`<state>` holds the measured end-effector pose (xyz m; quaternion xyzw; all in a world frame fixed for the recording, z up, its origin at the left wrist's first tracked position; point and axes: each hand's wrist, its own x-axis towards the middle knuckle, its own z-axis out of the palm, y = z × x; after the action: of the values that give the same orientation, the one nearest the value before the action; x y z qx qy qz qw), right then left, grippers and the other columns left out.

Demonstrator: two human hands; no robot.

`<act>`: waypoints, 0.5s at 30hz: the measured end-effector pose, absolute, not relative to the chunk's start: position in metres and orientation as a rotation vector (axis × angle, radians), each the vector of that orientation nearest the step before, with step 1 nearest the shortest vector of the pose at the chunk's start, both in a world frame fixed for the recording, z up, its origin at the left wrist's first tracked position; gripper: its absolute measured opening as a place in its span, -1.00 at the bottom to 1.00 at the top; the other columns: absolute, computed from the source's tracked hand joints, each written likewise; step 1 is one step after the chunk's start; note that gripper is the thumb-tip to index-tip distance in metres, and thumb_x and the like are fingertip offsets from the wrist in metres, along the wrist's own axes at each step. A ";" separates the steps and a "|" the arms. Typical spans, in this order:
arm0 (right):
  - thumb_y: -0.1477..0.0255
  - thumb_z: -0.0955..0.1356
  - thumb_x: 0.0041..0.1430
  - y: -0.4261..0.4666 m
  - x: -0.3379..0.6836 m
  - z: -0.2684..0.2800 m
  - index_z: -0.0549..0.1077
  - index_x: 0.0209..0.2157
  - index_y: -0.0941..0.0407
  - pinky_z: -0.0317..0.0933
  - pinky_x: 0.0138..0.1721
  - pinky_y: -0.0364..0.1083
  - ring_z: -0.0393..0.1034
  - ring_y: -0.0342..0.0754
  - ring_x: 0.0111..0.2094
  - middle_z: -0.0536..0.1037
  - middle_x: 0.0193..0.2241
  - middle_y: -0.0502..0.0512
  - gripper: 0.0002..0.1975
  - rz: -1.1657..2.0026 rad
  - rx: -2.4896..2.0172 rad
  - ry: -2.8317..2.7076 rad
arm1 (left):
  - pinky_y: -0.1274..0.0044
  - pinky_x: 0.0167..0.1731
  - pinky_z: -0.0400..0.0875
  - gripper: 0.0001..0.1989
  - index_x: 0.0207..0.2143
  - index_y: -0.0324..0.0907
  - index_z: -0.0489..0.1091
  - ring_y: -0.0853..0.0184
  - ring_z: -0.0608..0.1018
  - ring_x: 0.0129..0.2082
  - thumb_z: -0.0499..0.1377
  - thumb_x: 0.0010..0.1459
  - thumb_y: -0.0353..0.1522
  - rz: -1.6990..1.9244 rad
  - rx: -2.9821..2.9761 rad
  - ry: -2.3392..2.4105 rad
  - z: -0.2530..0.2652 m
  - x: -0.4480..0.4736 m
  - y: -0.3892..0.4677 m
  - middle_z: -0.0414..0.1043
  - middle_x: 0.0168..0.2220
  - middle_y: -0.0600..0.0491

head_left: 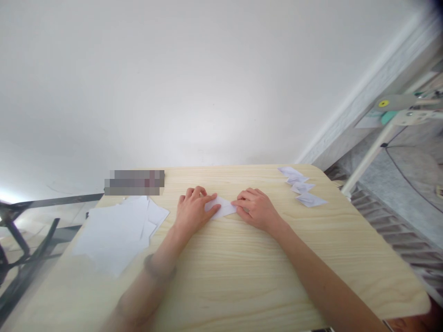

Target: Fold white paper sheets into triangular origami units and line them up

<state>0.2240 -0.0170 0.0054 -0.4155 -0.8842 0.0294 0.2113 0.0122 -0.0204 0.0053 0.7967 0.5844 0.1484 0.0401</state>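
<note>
A small piece of white folded paper (223,208) lies on the light wood table between my two hands. My left hand (194,207) holds its left side, with the thumb and forefinger pressed onto it and the other fingers curled. At its pointed right end, my right hand (255,208) is closed, fingertips and thumb gripping the tip. The paper's left edge is partly covered by my fingers. To the right sit several folded white paper pieces (302,187) in an overlapping row.
A loose stack of white paper sheets (114,230) lies on the left of the table (242,276). Behind it is a blurred-out dark object (134,182). A white wall (207,92) rises behind the table; a white metal frame (372,154) stands at the right.
</note>
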 end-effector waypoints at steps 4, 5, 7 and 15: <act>0.49 0.25 0.08 -0.017 0.229 0.005 0.48 -0.49 0.10 0.08 -0.22 -0.07 0.26 -0.10 -0.33 0.46 -0.44 0.03 -0.81 0.102 -1.178 -2.417 | 0.32 -0.24 0.19 -0.64 -0.08 0.09 0.33 0.15 0.29 -0.13 0.02 0.07 -0.09 0.490 2.424 1.785 0.004 0.010 -0.019 0.28 -0.14 0.03; 0.49 0.24 0.09 -0.017 0.229 0.004 0.47 -0.48 0.11 0.09 -0.22 -0.07 0.26 -0.10 -0.33 0.46 -0.43 0.03 -0.81 0.115 -1.195 -2.397 | 0.31 -0.23 0.19 -0.63 -0.07 0.08 0.31 0.14 0.29 -0.12 0.03 0.06 -0.10 0.507 2.417 1.775 0.003 0.008 -0.019 0.28 -0.13 0.03; 0.50 0.21 0.12 -0.016 0.226 0.001 0.47 -0.38 0.11 0.11 -0.20 -0.06 0.27 -0.09 -0.31 0.46 -0.38 0.05 -0.80 0.145 -1.224 -2.346 | 0.31 -0.20 0.17 -0.63 -0.08 0.04 0.31 0.14 0.29 -0.10 0.05 0.05 -0.11 0.538 2.397 1.726 0.002 0.006 -0.017 0.27 -0.11 0.03; 0.43 0.21 0.16 -0.015 0.199 -0.004 0.43 -0.28 0.09 0.14 -0.15 -0.05 0.25 -0.06 -0.24 0.42 -0.30 0.08 -0.82 0.295 -1.209 -2.256 | 0.38 -0.16 0.18 -0.81 -0.35 -0.15 0.34 0.27 0.41 -0.25 0.12 0.02 -0.23 0.722 2.127 1.519 -0.002 0.001 -0.010 0.42 -0.31 0.06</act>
<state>0.1992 -0.0145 -0.0044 -0.4508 -0.8409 0.1099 0.2787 0.0013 -0.0104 -0.0015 0.7663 0.5473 0.2601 0.2136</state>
